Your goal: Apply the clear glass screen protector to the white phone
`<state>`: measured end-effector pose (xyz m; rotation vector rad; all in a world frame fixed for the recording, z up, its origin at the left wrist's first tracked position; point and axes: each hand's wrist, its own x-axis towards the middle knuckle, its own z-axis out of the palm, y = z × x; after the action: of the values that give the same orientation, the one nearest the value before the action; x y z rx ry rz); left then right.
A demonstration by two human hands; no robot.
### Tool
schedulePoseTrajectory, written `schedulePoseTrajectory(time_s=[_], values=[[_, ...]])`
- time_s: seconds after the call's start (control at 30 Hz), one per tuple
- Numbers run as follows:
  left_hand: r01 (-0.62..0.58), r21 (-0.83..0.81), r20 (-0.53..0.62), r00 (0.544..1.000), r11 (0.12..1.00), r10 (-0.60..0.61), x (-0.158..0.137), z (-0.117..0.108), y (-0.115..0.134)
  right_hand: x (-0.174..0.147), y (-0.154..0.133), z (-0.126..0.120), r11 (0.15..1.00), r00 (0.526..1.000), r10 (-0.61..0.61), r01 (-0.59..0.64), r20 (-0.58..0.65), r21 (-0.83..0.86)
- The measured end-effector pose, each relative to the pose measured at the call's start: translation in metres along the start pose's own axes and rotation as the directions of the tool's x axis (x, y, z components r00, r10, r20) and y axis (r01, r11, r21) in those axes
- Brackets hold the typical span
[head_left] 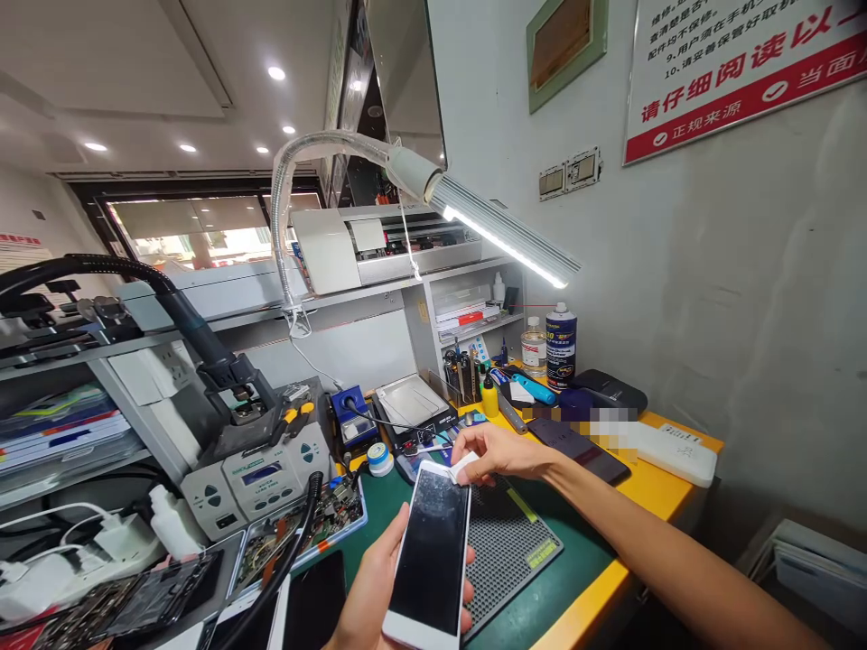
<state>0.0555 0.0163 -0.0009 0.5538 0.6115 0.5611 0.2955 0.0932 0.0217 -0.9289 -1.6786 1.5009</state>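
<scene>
My left hand point(374, 574) is wrapped around a white-framed smartphone point(432, 551), with fingertips showing along its right edge. The phone is tilted up toward me. Its black screen is dark, with hazy smudges near the top. My right hand point(489, 451) pinches a small white piece point(464, 467) that looks like a folded tissue, touching the phone's top right corner. Beneath them a grey perforated mat point(505, 551) lies on a green work mat point(575, 578).
Left of my hands are a parts tray point(304, 533), a hot-air station point(271, 478) and a round tin point(380, 459). Toward the back right stand a yellow bottle point(489, 399) and a spray can point(561, 348). A lamp point(505, 235) hangs above. A dark tablet-like slab point(575, 449) lies near my right forearm.
</scene>
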Motion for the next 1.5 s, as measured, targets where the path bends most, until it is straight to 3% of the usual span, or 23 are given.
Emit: schedulePoseTrajectory(time_s=[0.13, 0.43, 0.57, 0.77, 1.0, 1.1, 1.3, 1.5], values=[[0.086, 0.051, 0.057, 0.994, 0.995, -0.089, 0.004, -0.008, 0.001, 0.004, 0.002, 0.006, 1.0, 0.999, 0.01, -0.009, -0.04, 0.029], [0.109, 0.123, 0.12, 0.985, 0.986, -0.124, 0.01, -0.013, -0.002, 0.021, 0.006, 0.036, 0.972, 0.987, 0.074, -0.039, -0.144, 0.232], [0.073, 0.125, 0.082, 0.993, 0.989, -0.083, 0.007, -0.008, -0.001, 0.02, 0.005, 0.04, 0.951, 0.983, 0.122, -0.076, -0.138, 0.3], [-0.083, 0.095, -0.056, 0.994, 0.992, 0.089, -0.002, -0.003, 0.002, 0.016, 0.005, 0.028, 0.918, 0.972, 0.189, -0.126, -0.138, 0.375], [-0.139, 0.096, -0.07, 0.987, 0.986, 0.146, -0.001, -0.01, 0.006, 0.014, 0.006, 0.022, 0.891, 0.969, 0.233, -0.181, -0.076, 0.417], [-0.081, 0.132, -0.069, 0.993, 0.988, 0.091, 0.0, -0.012, 0.004, 0.017, 0.008, 0.022, 0.884, 0.969, 0.24, -0.195, -0.056, 0.424], [0.121, 0.149, 0.054, 0.99, 0.981, -0.13, 0.002, -0.008, 0.0, 0.02, 0.011, 0.033, 0.87, 0.976, 0.218, -0.202, 0.016, 0.45], [0.143, 0.139, 0.051, 0.987, 0.98, -0.152, 0.0, -0.006, 0.001, 0.021, 0.012, 0.04, 0.868, 0.972, 0.223, -0.23, 0.067, 0.439]])
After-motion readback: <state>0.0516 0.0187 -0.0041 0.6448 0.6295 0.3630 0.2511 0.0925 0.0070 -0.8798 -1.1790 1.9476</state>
